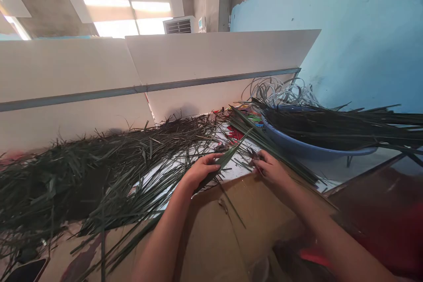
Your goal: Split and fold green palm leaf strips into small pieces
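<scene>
l. hand [206, 166], qty 1: forearm rising from approx. 7 o'clock, wrist bent, hand pointing to 1 o'clock; thumb & fingers pinched narrow on green leaf bundle [228, 157], just below ctr.; no. of blades in it unclear.
r. hand [269, 166], qty 1: forearm in from 4–5 o'clock, hand pointing to 10 o'clock; fingers curled, closed on small dark item [253, 155], too blurred to i.d.; well apart from l. hand.
blue tub [319, 150], qty 1: 3–4 o'clock; round, smooth rim, prob. plastic; holds long dk. leaves [333, 125], too many to count, ends jutting to 3 o'clock.
leaf heap [56, 176], qty 1: 8–9 o'clock; thin, stiff, tangled strips, dk. green.
pale coils [280, 91], several: 2 o'clock; narrow, looped, glossy, behind tub.
cardboard [231, 224], 6 o'clock, under hands: brown, flat, w/ shiny patches.
white panels [211, 50], qty 2 seen, 10–12 o'clock: flat, smooth.
grey bar [194, 83], qty 1: straight, prob. metal, across panels.
wall [370, 44], 2 o'clock: lt. blue paint, rough upper edge.
</scene>
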Demonstrator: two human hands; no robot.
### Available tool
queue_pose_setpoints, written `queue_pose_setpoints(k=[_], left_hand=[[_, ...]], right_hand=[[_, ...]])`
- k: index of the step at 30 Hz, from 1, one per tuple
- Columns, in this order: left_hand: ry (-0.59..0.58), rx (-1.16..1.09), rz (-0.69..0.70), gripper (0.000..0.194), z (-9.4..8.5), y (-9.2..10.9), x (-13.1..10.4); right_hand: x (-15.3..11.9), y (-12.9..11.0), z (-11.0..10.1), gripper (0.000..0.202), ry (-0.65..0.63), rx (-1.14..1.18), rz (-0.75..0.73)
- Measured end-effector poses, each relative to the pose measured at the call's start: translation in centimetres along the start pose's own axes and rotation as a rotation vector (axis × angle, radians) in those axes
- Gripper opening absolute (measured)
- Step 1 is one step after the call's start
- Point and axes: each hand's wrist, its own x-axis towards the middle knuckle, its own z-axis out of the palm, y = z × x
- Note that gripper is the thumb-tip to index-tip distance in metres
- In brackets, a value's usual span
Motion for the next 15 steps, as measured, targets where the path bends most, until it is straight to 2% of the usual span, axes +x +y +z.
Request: queue_pose_setpoints(k=[2,4,8,11,15], left_hand=[[-0.018,-0.019,0.006,0.058,-0.1,-0.2,0.1],[-0.021,-0.020,0.013,0.057,-0.1,-0.3,0.2],[-0.005,-0.032,0.012,0.056,0.1,0.0,0.1],[0.014,-0.048,0.004,0.054,0.5,0.3,-0.1],[0.023,-0.047,0.003,0.052,0.8,0.4,-0.2]], right_hand=[[-0.8,-0.4,1.0,0.020,-0.049,0.345,0.095],[-1.4,-1.2,1.8,0.026,-0.086,0.481,0.133],[-2.4,-3.3,2.4,0.032,-0.115,0.510,0.107],[-2.9,-4.8,2.3,0.032,-0.165,0.521,0.147],[-3.1,-5.8,2.3,0.028,-0.251,0.540,0.165]])
